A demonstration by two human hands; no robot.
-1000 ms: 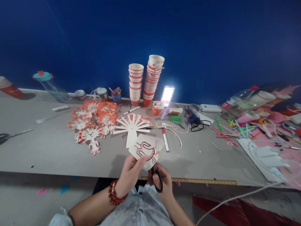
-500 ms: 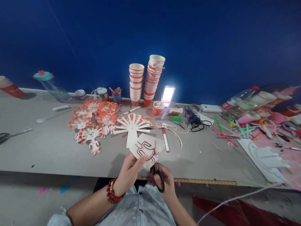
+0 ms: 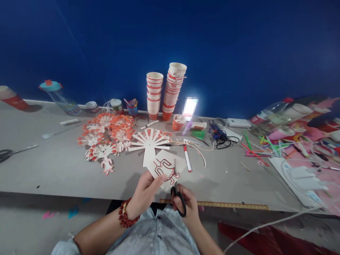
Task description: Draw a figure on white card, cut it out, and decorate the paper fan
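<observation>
My left hand (image 3: 146,189) pinches a piece of white paper (image 3: 167,161) with a figure outlined in dark red, thumb on top and the other fingers underneath. Black-handled scissors (image 3: 181,203) are gripped in my right hand (image 3: 189,205), their blades pointing away from me and lying across the right part of the paper near the drawn outline. Just beyond the paper lies a white cut-paper piece with fanned strips (image 3: 149,144). A red and white marker (image 3: 187,159) rests to its right. Several cut-out orange and white paper figures (image 3: 106,136) are piled at the left.
Two tall stacks of paper cups (image 3: 154,95) stand by the blue wall, beside a glowing phone (image 3: 189,108). A blue glue gun (image 3: 218,131) with a black cord is right of centre. Craft scraps, bottles and a white power strip (image 3: 294,180) crowd the right; other scissors (image 3: 16,153) lie far left.
The paper and both hands have shifted only very slightly. The scissors stay across the paper's right part, and the objects on the table are where they were.
</observation>
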